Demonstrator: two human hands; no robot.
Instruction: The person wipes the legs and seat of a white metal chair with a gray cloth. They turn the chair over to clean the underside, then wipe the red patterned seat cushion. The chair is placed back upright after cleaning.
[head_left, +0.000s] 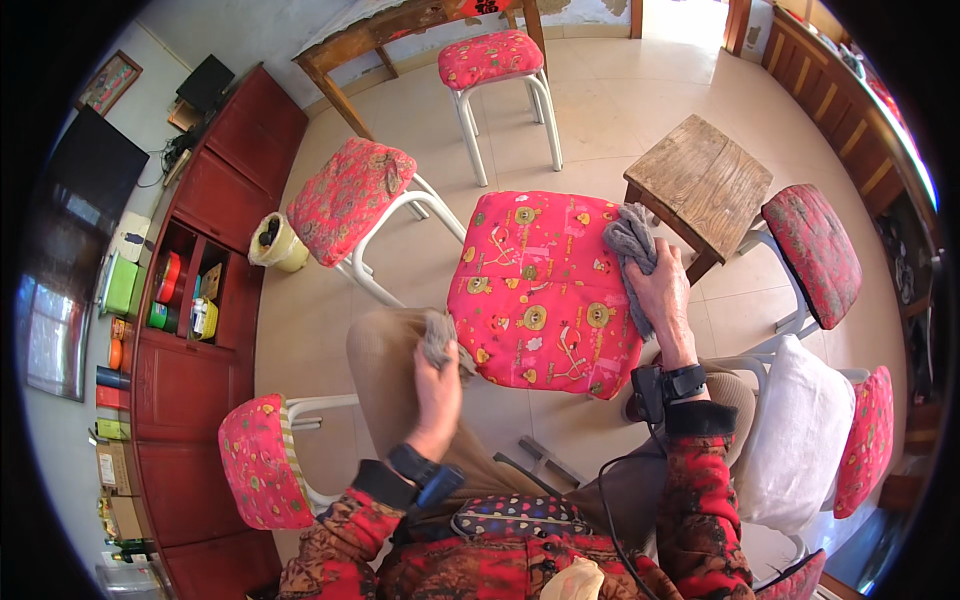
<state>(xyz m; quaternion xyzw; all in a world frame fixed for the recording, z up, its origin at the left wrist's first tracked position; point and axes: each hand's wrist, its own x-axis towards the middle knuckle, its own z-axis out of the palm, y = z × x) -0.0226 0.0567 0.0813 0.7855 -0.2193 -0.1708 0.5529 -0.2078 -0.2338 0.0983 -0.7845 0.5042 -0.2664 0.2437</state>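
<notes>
Right in front of my knees stands a padded stool seat (547, 292) in a pink cover printed with cartoon birds and pigs. My right hand (661, 289) grips a grey cloth (628, 232) that lies bunched along the seat's right edge. At the left edge, beside my knee, my left hand (437, 394) holds another piece of grey cloth (439, 339). Whether the two pieces join is hidden, since the seat lies between them. The stool's legs are mostly out of sight beneath the cushion.
Several padded stools stand around me, including one (491, 58) at the back and one (352, 199) at left. A wooden stool (697, 184) is close on the right, near a white cushion (799, 435). A waste bin (279, 244) stands by the red cabinet (195, 405).
</notes>
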